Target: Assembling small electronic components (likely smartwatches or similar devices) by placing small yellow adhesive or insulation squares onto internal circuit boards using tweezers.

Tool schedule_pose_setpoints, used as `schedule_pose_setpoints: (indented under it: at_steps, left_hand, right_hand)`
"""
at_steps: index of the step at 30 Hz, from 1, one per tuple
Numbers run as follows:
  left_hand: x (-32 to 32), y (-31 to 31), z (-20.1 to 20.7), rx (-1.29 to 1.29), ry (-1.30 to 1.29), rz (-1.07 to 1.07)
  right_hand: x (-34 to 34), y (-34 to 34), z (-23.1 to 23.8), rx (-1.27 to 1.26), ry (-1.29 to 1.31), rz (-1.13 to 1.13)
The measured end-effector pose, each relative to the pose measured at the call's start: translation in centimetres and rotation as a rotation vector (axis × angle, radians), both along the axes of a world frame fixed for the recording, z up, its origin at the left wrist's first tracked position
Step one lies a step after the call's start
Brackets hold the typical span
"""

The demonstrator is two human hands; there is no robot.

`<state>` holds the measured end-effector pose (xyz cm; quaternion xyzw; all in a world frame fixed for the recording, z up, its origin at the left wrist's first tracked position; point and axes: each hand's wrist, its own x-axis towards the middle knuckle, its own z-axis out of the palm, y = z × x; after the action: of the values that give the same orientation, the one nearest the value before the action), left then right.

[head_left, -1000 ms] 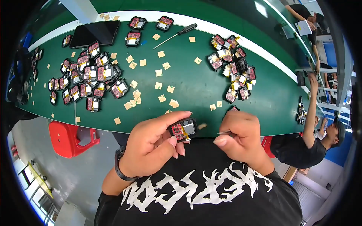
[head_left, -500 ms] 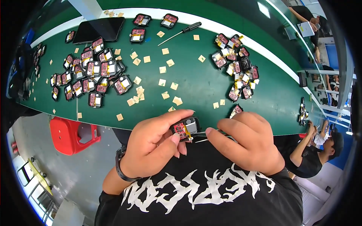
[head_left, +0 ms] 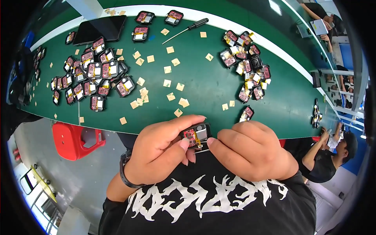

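My left hand (head_left: 156, 152) grips a small open black device case (head_left: 201, 132) by its edges. A red circuit board, a silver-grey battery and yellow tape show inside it. Thin metal tweezers (head_left: 203, 150) are pinched in my right hand (head_left: 252, 150), most of their length hidden by the fingers. Their tips reach the lower right part of the case, by the yellow tape. Just beyond my right knuckles, another open case (head_left: 246, 113) lies on the green table (head_left: 203, 90).
A large pile of similar cases (head_left: 94, 70) lies on the left, a smaller cluster (head_left: 244, 66) on the right. Between them are scattered tan square stickers (head_left: 167, 69) and a screwdriver (head_left: 188, 29). A black tablet (head_left: 100, 30) lies far left. A red stool (head_left: 72, 141) stands below the table.
My right hand has moved slightly left, bringing the tweezers closer in against the case. The left hand keeps its hold. The whole view has shifted a little.
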<state>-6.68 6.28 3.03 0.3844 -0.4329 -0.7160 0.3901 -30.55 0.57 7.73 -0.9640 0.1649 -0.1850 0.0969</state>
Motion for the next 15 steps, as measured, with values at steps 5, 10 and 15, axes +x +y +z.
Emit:
schedule_pose_setpoints:
  at_steps: [5,10,15]
  left_hand:
    - [0.20,0.03,-0.36,-0.008,-0.007,-0.017]
    - [-0.20,-0.03,-0.65,-0.036,-0.024,0.030]
    - [-0.08,0.02,-0.74,-0.041,-0.034,0.009]
  right_hand:
    - [-0.23,-0.25,0.28,0.011,0.015,0.032]
    - [-0.14,-0.34,-0.19,-0.005,0.007,0.040]
    - [-0.11,-0.27,-0.12,0.003,0.050,0.063]
